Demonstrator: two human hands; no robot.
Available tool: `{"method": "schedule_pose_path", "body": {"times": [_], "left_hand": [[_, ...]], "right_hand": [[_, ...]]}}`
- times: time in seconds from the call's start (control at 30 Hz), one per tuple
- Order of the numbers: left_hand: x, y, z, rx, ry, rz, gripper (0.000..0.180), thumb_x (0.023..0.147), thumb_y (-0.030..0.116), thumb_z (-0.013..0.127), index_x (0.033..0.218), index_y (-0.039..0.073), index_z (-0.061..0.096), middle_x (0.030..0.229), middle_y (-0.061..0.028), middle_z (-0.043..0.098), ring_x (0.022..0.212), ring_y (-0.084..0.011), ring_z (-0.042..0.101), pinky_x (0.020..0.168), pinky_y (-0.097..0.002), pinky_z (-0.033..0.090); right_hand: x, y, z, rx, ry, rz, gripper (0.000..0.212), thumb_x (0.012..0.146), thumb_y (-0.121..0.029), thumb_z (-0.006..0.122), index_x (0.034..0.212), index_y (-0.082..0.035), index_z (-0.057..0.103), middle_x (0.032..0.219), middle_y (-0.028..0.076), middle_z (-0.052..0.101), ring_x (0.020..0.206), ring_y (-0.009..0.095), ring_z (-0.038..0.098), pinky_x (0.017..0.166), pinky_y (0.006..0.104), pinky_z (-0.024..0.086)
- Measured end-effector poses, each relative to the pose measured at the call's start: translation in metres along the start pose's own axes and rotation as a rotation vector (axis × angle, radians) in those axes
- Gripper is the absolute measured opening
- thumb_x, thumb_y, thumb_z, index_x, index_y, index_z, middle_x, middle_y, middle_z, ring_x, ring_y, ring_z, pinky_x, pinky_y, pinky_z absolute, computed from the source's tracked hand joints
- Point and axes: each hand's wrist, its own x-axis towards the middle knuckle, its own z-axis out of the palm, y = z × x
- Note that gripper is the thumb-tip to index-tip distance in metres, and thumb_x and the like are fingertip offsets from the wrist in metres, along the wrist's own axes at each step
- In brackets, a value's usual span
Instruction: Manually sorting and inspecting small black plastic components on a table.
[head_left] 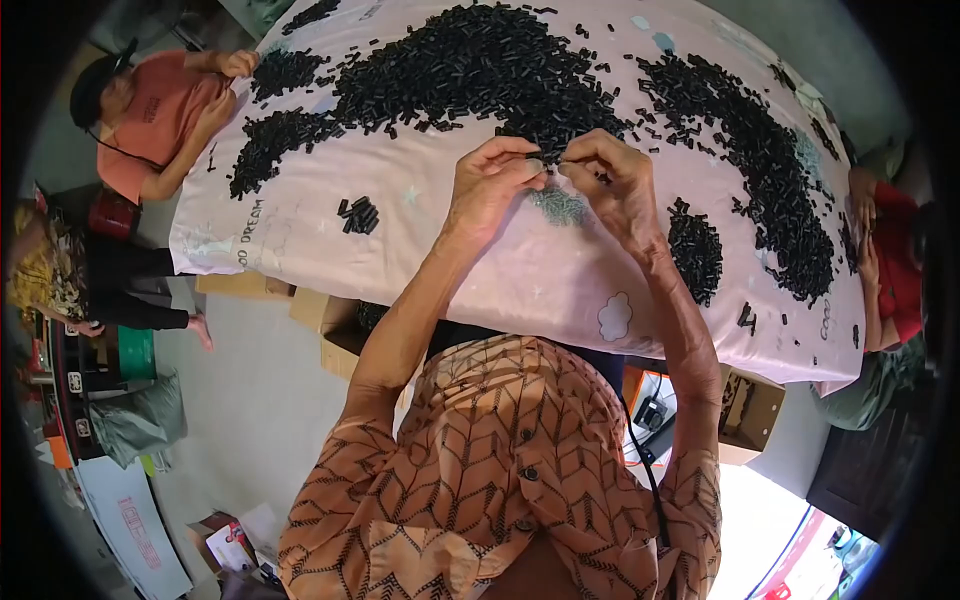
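Observation:
My left hand and my right hand meet over the middle of the cloth-covered table, fingertips nearly touching. The left thumb and forefinger pinch a small black tube-like piece. My right thumb and forefinger are also pressed together; what lies between their tips is too small to make out. Against the right palm, dark bits show between the curled fingers. Just below the fingertips lies a loose heap of tiny grey-green parts. A large mound of short black pieces spreads out beyond both hands.
A pink printed cloth covers the table. Smaller black clusters lie either side of my arms, and a long band runs along the right. Co-workers sit left and right. Cardboard boxes stand below the front edge.

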Motion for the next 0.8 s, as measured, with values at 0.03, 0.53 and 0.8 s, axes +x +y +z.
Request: {"method": "schedule_pose_path", "body": {"times": [0.03, 0.53, 0.8], "left_hand": [[0.000, 0.001, -0.001, 0.001, 0.002, -0.021, 0.019, 0.082, -0.003, 0.064, 0.101, 0.000, 0.064, 0.091, -0.0103, 0.067, 0.081, -0.0179, 0.064, 0.078, -0.0303, 0.052], [0.003, -0.005, 0.004, -0.101, -0.047, -0.092, 0.018, 0.083, 0.000, 0.064, 0.101, -0.002, 0.064, 0.087, -0.0101, 0.067, 0.077, -0.0152, 0.064, 0.073, -0.0270, 0.053], [0.001, -0.003, 0.001, -0.041, -0.058, -0.113, 0.016, 0.085, 0.001, 0.061, 0.101, -0.002, 0.063, 0.090, -0.0119, 0.067, 0.077, -0.0164, 0.064, 0.073, -0.0291, 0.054]], "right_hand": [[0.001, -0.002, -0.001, 0.106, 0.005, 0.132, 0.007, 0.085, 0.002, 0.061, 0.091, -0.001, 0.064, 0.084, 0.005, 0.062, 0.071, 0.011, 0.060, 0.062, 0.0214, 0.048], [-0.008, -0.003, 0.002, 0.520, 0.129, 0.282, 0.008, 0.083, 0.006, 0.063, 0.091, 0.003, 0.063, 0.085, 0.004, 0.063, 0.073, 0.010, 0.061, 0.062, 0.0222, 0.050], [-0.008, -0.001, 0.006, 0.301, 0.119, 0.135, 0.007, 0.080, 0.007, 0.065, 0.086, 0.003, 0.064, 0.084, 0.006, 0.065, 0.074, 0.009, 0.063, 0.062, 0.0222, 0.052]]}}
